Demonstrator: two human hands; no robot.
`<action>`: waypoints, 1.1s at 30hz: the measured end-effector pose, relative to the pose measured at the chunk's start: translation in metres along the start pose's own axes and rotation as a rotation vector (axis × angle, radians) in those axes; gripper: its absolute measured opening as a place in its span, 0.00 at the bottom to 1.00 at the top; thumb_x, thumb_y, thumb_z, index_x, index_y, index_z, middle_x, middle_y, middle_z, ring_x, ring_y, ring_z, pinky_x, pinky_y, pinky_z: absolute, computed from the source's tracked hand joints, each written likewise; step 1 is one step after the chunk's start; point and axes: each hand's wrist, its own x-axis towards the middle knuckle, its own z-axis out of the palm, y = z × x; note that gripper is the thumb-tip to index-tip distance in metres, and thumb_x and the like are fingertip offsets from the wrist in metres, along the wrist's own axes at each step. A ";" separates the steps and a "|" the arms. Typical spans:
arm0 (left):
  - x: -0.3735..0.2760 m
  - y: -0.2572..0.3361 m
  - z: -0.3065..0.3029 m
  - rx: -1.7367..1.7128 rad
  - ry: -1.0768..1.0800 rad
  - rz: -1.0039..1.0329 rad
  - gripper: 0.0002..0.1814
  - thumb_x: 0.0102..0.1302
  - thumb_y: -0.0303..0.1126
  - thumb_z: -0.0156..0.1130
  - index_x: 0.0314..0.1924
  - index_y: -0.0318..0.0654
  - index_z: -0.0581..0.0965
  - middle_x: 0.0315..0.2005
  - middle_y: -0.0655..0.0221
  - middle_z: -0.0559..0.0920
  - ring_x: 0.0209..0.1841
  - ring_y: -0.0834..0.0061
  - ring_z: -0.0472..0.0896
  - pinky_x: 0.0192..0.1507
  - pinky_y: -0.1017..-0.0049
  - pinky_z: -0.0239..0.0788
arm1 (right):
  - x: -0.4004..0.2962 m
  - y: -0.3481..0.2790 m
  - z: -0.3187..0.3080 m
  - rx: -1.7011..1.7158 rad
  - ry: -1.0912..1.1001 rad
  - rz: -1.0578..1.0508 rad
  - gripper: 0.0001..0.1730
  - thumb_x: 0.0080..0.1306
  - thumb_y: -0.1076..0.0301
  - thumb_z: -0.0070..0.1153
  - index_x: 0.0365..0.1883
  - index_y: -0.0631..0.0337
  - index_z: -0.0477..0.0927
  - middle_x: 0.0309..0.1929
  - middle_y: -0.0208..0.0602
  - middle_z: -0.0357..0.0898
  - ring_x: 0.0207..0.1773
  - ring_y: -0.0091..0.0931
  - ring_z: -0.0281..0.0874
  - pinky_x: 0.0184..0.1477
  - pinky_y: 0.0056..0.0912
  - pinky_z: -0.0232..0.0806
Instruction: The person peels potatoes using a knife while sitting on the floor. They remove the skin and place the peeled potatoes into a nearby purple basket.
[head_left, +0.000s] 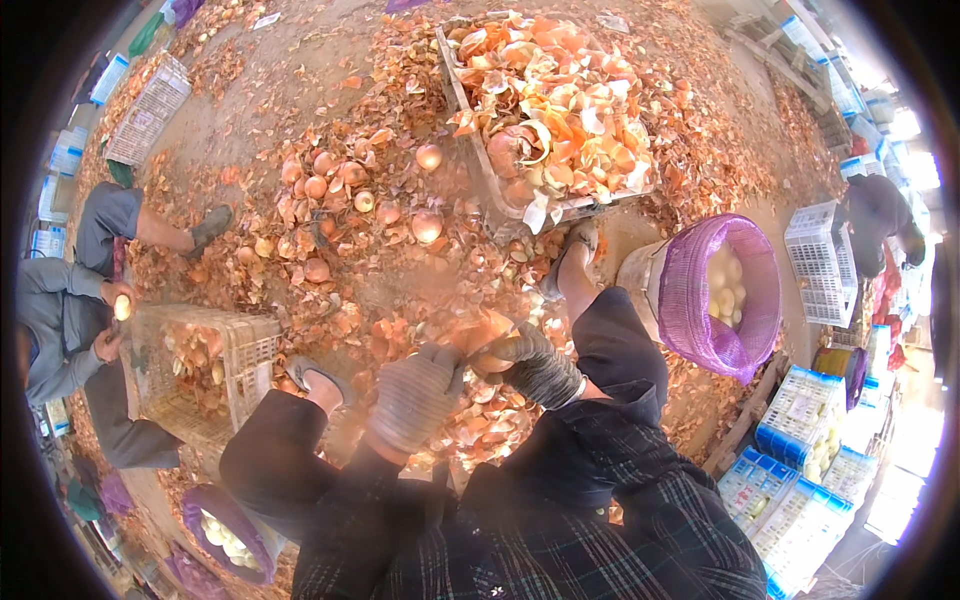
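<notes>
My left hand (417, 394), in a grey knitted glove, is closed beside my right hand; whether it grips a tool is hidden. My right hand (534, 367), in a dark striped glove, holds an onion (491, 361) with loose skin standing up from it. Both hands meet between my knees, over a heap of onion skins (495, 424). Beyond them, unpeeled onions (316, 186) lie in a loose group on the floor. A crate (459, 94) piled with orange skins stands ahead, a large onion (513, 148) at its near corner.
At my right stands a bucket lined with purple mesh (679, 300), holding peeled onions (725, 281). Blue-and-white crates (799, 416) are stacked lower right. At left a co-worker (56, 315) holds a pale onion (122, 307) beside a plastic crate (251, 360). Another lined bucket (196, 502) stands lower left.
</notes>
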 end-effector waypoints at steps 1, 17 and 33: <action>0.000 0.000 0.001 -0.016 0.002 -0.005 0.07 0.63 0.34 0.62 0.38 0.41 0.76 0.28 0.63 0.78 0.28 0.60 0.81 0.27 0.61 0.72 | -0.001 -0.001 0.001 -0.007 0.015 0.011 0.26 0.58 0.62 0.64 0.54 0.62 0.77 0.43 0.30 0.79 0.39 0.24 0.77 0.39 0.28 0.70; -0.011 0.000 0.009 -0.092 -0.038 -0.087 0.11 0.60 0.35 0.63 0.42 0.42 0.77 0.30 0.65 0.78 0.27 0.60 0.81 0.27 0.61 0.72 | 0.001 -0.002 0.004 0.084 -0.028 0.043 0.24 0.58 0.67 0.60 0.54 0.64 0.77 0.41 0.31 0.81 0.38 0.21 0.77 0.36 0.24 0.68; 0.012 0.001 0.006 -0.045 -0.010 -0.046 0.09 0.61 0.29 0.58 0.42 0.39 0.75 0.29 0.64 0.79 0.29 0.60 0.82 0.27 0.63 0.73 | 0.008 0.011 -0.018 0.016 -0.008 0.056 0.16 0.57 0.66 0.59 0.43 0.63 0.81 0.31 0.27 0.77 0.31 0.19 0.72 0.32 0.24 0.65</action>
